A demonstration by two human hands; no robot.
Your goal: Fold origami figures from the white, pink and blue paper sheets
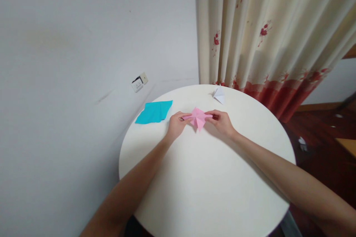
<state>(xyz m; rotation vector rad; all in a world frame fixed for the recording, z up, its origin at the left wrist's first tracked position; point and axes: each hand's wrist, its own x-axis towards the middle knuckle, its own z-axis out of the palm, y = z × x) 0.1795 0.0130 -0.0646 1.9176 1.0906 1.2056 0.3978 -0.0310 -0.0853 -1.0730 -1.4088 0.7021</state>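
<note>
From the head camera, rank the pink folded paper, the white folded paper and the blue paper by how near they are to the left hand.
1. Pink folded paper: pinched at its left end by the left hand.
2. Blue paper: flat on the table, to the hand's left.
3. White folded paper: at the table's far edge, past the pink paper.

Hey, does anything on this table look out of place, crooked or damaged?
One small thing: the teal paper sheet hangs over the round white table's left edge, toward the wall. The folded pink paper is pinched between the left hand and right hand; the white folded paper sits intact.
</note>
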